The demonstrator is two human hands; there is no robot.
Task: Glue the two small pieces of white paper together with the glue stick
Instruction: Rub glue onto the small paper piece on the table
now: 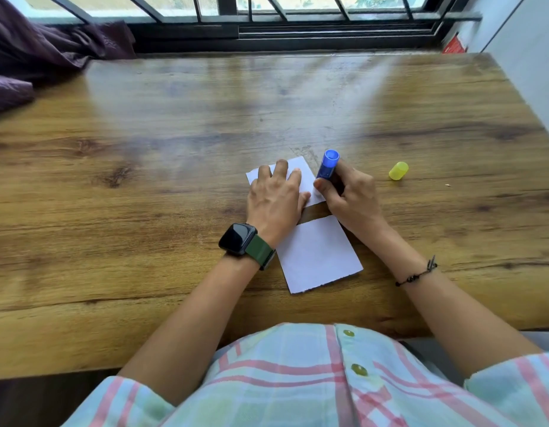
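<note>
Plaid shirt [313, 374] fills the bottom edge. Above it, on the table [143, 180], the near paper [319, 257] lies free, a narrow gap of wood apart from the far paper [301, 171]. Left hand [274, 201], wearing a watch [239, 238], presses flat and open on the far paper. Right hand [353, 195] is closed around the blue glue stick [328, 166], tilted at that paper's right edge. Yellow cap [398, 171] lies well right
</note>
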